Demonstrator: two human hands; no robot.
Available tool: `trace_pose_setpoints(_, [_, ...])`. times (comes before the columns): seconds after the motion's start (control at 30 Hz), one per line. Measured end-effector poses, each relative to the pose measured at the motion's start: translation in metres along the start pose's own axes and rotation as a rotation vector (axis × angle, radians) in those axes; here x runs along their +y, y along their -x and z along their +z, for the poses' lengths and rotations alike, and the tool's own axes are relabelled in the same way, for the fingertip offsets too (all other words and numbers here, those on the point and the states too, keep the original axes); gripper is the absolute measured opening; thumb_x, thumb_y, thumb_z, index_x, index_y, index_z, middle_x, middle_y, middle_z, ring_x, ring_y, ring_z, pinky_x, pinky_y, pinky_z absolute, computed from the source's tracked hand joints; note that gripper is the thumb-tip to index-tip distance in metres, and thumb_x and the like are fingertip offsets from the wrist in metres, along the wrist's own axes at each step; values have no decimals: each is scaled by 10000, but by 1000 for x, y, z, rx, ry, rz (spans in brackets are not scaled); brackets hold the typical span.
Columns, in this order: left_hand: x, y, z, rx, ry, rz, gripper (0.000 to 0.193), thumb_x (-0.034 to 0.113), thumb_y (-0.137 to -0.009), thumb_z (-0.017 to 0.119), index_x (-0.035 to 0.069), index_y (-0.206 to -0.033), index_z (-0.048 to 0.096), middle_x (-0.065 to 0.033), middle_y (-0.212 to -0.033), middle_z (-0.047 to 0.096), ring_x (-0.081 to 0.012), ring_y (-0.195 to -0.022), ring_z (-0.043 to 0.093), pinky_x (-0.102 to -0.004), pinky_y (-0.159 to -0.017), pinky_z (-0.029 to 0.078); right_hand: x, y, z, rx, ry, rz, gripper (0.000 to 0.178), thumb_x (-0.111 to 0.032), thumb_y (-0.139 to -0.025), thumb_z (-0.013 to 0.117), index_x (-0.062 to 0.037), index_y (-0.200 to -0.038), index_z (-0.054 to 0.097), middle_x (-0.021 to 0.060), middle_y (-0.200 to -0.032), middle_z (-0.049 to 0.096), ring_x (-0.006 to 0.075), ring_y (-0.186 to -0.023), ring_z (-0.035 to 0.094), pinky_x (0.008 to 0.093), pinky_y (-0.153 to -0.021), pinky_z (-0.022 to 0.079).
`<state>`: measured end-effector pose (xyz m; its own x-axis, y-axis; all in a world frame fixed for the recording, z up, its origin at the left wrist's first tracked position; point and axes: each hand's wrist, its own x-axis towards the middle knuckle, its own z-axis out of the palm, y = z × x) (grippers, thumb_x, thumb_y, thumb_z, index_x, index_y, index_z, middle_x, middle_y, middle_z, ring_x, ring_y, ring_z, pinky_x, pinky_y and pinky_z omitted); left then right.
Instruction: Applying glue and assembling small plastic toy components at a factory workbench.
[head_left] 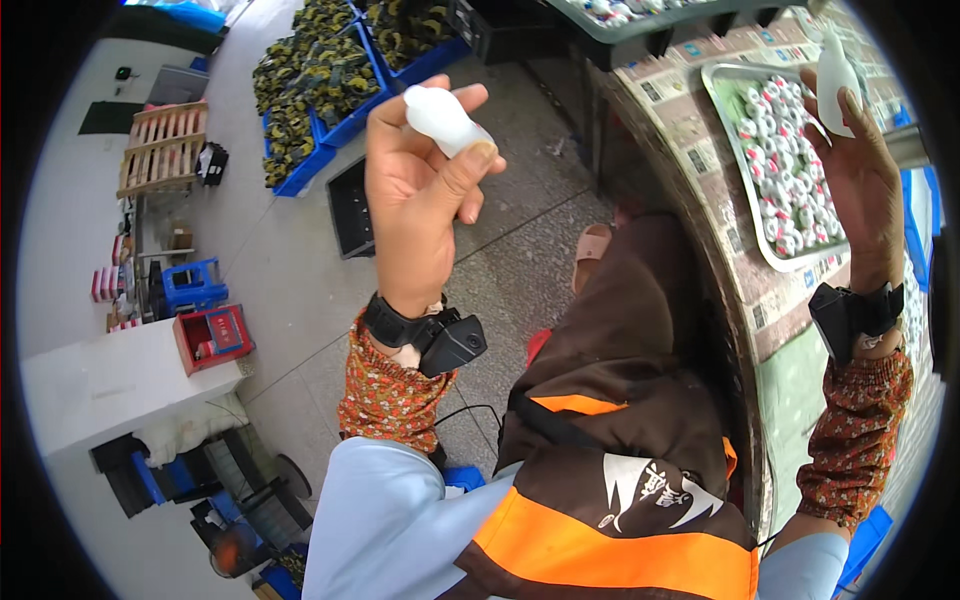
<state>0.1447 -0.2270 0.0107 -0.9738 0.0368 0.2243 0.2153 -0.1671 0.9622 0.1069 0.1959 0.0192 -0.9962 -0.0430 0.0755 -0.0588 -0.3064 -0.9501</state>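
- The left hand (412, 205) is raised, its forearm coming up from the lower edge of the view, palm turned toward the wearer and fingers curled.
- Its thumb presses on the lower end of a rounded white piece (438, 118), held against the fingers; the grip is narrow, closed around the piece.
- This hand is off the worktop (700, 155), out past the worktop's left edge and above the floor (300, 300).
- The right hand (858, 190) is also lifted, its forearm nearly upright, fingers pointing up.
- It holds a white, bottle-shaped piece (835, 88) between thumb and fingers, upright with the narrow tip at the top.
- The two held pieces are well apart, one in each of the hands.
- A metal tray (795, 261) lies on the worktop, a little in from its curved left edge; the right hand overlaps the tray's right side in this view, and whether they touch cannot be told.
- Small white pieces with red marks (785, 185) lie heaped in the tray.
- A dark crate (650, 38) is at the worktop's far end.
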Motion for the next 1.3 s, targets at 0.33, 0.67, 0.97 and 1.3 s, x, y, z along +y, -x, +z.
trace_pose_setpoints(0.33, [-22,-1,-15,56,30,-37,509,52,-966,701,57,-1418,466,-215,-1377,605,-175,-885,716,-177,-505,473,5,-56,-67,159,7,-13,363,-186,-1042,624,15,-1344,631,49,-1280,604,207,-1167,621,289,-982,486])
trace_pose_setpoints(0.67, [-36,-12,-15,112,74,-120,514,13,-958,666,57,-1426,457,-188,-1384,610,-135,-840,688,-173,-495,403,-25,-90,-90,465,574,18,416,-286,-997,672,-81,-1358,634,-15,-1198,668,83,-955,547,267,-905,411])
trace_pose_setpoints(0.97, [-62,10,-35,171,-77,-201,532,-23,-931,655,57,-1412,442,-159,-1349,623,-106,-835,649,-185,-517,435,-33,-108,-73,612,693,-38,256,-173,-843,786,-80,-1024,629,13,-876,689,103,-746,602,277,-602,474])
trace_pose_setpoints(1.3, [-79,24,-47,339,-43,-309,619,-117,-846,677,82,-1387,450,-167,-1347,588,-73,-735,546,-196,-507,424,-13,-190,-157,808,1019,84,354,-154,-794,786,43,-1030,612,136,-856,704,209,-690,698,368,-518,588])
